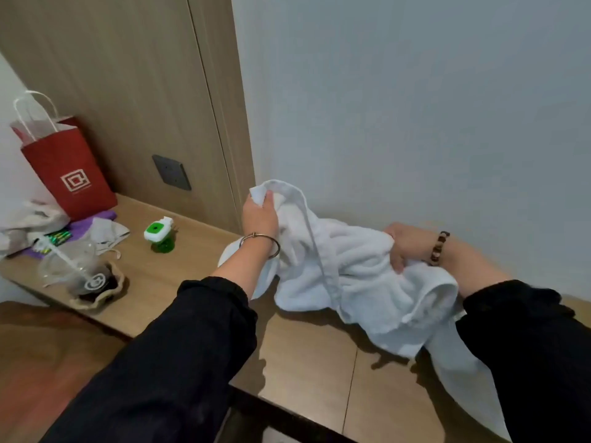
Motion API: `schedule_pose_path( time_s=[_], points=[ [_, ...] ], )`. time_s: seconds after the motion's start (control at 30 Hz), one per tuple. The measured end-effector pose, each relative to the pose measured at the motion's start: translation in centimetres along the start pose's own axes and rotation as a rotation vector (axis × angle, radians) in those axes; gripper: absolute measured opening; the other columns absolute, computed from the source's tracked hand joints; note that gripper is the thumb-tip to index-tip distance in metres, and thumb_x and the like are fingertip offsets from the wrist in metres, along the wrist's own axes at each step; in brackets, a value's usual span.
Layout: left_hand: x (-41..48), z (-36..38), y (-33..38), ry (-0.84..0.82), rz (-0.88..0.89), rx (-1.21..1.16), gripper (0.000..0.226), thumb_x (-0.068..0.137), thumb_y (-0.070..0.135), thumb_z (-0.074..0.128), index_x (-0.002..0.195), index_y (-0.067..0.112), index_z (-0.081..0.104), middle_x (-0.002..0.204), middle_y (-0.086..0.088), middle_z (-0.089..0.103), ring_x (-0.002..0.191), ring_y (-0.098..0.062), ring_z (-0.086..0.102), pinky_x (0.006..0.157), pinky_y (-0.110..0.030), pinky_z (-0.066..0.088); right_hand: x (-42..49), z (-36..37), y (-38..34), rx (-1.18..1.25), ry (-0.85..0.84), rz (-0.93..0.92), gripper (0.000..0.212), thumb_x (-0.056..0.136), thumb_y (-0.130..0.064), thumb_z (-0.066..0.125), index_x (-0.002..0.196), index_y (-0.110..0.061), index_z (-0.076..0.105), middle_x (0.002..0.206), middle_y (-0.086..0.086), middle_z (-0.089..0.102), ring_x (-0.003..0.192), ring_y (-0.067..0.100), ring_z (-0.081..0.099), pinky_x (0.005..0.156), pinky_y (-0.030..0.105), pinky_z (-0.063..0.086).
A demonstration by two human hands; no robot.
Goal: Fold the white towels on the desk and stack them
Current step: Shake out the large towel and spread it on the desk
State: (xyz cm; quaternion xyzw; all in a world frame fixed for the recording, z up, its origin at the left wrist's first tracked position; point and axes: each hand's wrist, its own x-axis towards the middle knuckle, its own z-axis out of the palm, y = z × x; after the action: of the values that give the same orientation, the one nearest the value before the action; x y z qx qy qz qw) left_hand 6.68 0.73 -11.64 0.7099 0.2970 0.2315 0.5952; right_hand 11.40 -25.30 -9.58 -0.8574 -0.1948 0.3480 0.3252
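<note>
A crumpled white towel (358, 276) lies in a heap on the wooden desk (307, 353), against the pale wall. My left hand (260, 215) pinches a corner of it and holds that corner raised above the desk, so a hemmed edge runs down from it. My right hand (401, 244) grips a bunch of the towel at the right side of the heap. Part of the cloth hangs over the desk's front edge under my right sleeve. Whether the heap is one towel or more, I cannot tell.
At the desk's left end stand a red paper bag (68, 167), a clear plastic cup with a straw (75, 270) in a woven holder, a green and white device (158, 233), and cloths over a purple item (96, 219). A dark wall socket (171, 172) sits behind.
</note>
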Motion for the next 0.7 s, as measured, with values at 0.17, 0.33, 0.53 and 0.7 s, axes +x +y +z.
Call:
schedule_pose_path(
  time_s=[0.17,0.33,0.53,0.7],
  points=[
    [3.3,-2.3,6.2,0.221,0.116,-0.01,0.038,0.099,0.028,0.045,0.129,0.005,0.049,0.129,-0.011,0.056,0.119,-0.026,0.051,0.086,-0.021,0.034,0.0,-6.8,-4.0,-0.129,0.311,0.073,0.027,0.063,0.002,0.068,0.084,-0.014,0.07,0.098,0.012,0.069,0.092,0.027,0.064,0.071,0.028,0.046],
    [4.5,-4.4,7.5,0.297,0.106,0.043,0.045,0.099,0.031,0.044,0.136,0.006,0.043,0.135,-0.013,0.051,0.125,-0.028,0.047,0.096,-0.029,0.036,1.6,-5.7,-2.2,-0.417,0.833,0.214,0.046,0.095,-0.017,0.048,0.14,-0.013,0.041,0.14,0.016,0.042,0.127,0.034,0.041,0.101,0.042,0.036],
    [2.8,-2.8,8.5,0.077,0.25,-0.014,0.023,0.096,0.022,0.05,0.113,0.008,0.058,0.099,-0.003,0.058,0.089,-0.018,0.053,0.061,-0.012,0.033,4.0,1.9,-1.9,-0.047,0.315,-0.018,0.079,0.086,-0.046,0.063,0.148,-0.018,0.022,0.15,0.008,0.034,0.133,0.022,0.039,0.107,0.029,0.03],
    [1.4,-1.3,7.8,-0.348,0.177,0.075,0.006,0.088,0.021,0.057,0.084,0.024,0.059,0.075,0.008,0.059,0.07,-0.013,0.056,0.058,-0.019,0.044,5.6,3.6,-1.0,-0.048,0.488,0.039,0.083,0.085,-0.036,0.067,0.149,-0.017,0.019,0.152,0.01,0.026,0.137,0.028,0.032,0.11,0.039,0.031]
  ],
)
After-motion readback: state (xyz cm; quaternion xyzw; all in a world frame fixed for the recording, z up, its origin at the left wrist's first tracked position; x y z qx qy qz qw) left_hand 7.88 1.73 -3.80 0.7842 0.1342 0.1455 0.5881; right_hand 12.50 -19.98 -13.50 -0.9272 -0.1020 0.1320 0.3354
